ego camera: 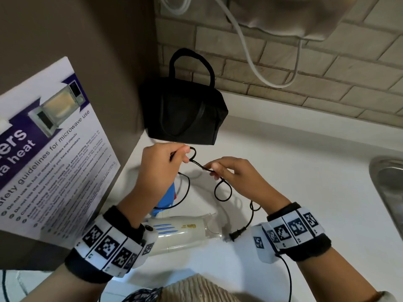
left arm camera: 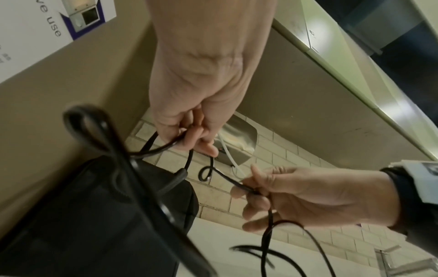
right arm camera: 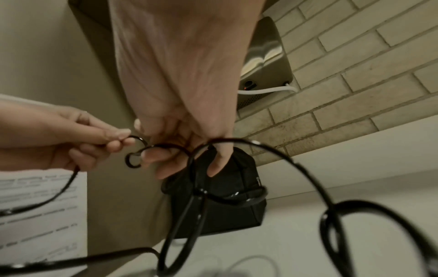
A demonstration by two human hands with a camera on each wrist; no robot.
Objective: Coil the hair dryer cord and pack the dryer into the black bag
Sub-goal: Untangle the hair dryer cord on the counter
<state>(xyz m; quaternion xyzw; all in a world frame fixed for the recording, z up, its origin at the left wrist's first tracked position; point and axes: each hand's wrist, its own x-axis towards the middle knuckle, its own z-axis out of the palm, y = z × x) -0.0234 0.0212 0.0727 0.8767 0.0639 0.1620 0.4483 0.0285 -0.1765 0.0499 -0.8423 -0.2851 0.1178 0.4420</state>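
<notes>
Between our fingertips we're pinching the thin black cord (ego camera: 197, 164), left hand (ego camera: 160, 168) and right hand (ego camera: 234, 177) each gripping a kinked loop. Below lies the cream hair dryer (ego camera: 181, 233) on the white counter (ego camera: 294, 171), black bag (ego camera: 185, 114) upright behind. Poster (ego camera: 50, 149) reads "microwave use".

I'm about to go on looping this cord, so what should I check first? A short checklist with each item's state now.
1. Left hand pinches the cord: ok.
2. Right hand pinches the cord: ok.
3. Cord free of kinks: not ok, small twisted loops between the hands.
4. Plug loose on the counter: ok.
5. Hair dryer lying steady: ok.
6. Black bag open for packing: cannot tell.
</notes>
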